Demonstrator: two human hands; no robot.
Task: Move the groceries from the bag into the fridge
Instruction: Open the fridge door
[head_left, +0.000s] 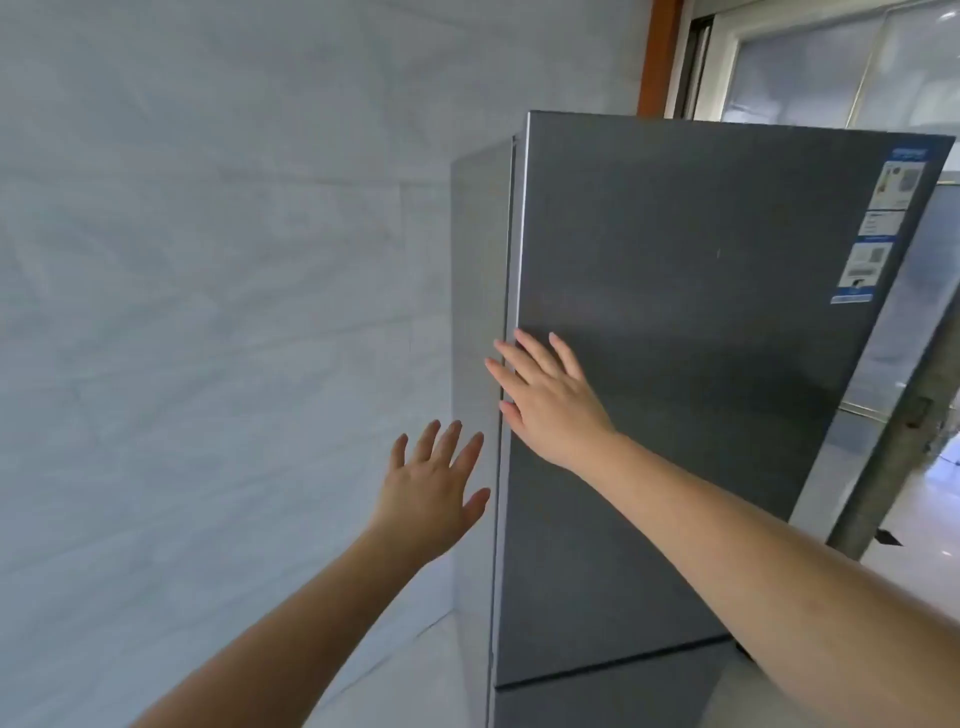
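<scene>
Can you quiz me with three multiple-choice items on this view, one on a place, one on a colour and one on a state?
1. Where does the right hand rest?
A. On the fridge door near its left edge
B. On the label stickers
C. On the wall

2. What colour is the fridge door?
A. White
B. Dark grey
C. Red

3. How is the left hand held?
A. Gripping a bag
B. Clenched in a fist
C. Open, fingers spread, touching nothing

Answers:
1 A: its palm lies flat on the door by the silver edge strip.
2 B: the whole panel is dark grey.
3 C: it hangs free of the fridge, in front of the tiled wall.
</scene>
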